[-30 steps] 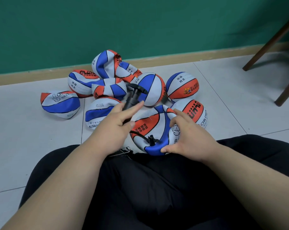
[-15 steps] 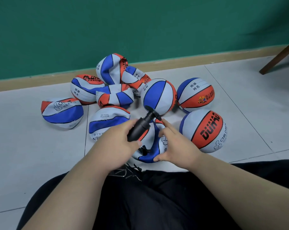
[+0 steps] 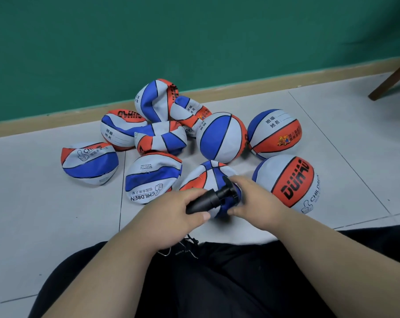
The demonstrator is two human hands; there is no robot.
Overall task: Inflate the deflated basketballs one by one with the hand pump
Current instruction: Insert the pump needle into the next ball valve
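One sagging basketball (image 3: 206, 174), panelled in red, white and blue, is sitting on the pale tiled floor (image 3: 45, 214) just in front of a seated person's knees. A black hand pump (image 3: 208, 200) is lying slantwise across its near side. The left hand (image 3: 171, 213) is wrapping around the pump's barrel, thumb tucking underneath. The right hand (image 3: 254, 199) is reaching in at the handle end, fingers curling over the top and thumb touching the ball's blue panel. Blur is hiding whether it is gripping the handle or the ball.

Just to the left, a flattened basketball (image 3: 152, 177) lettered CHILDREN is slumping on the tiles. Further left, another flat one (image 3: 89, 162) is lying apart from the rest. Four crumpled balls (image 3: 156, 99) are heaping together behind them, near the wooden skirting board (image 3: 56, 121).

To the right, three round basketballs are resting close together. A blue-and-white one (image 3: 220, 137) is sitting directly behind the ball being handled, with a cartoon-printed one (image 3: 274, 134) beside it. A third with bold black lettering (image 3: 288, 183) is lying nearest the right hand.

A green wall (image 3: 194, 42) is rising behind the pile, a brown wooden furniture leg (image 3: 389, 81) is slanting into the top right corner, and black trousers (image 3: 217, 283) are filling the foreground.
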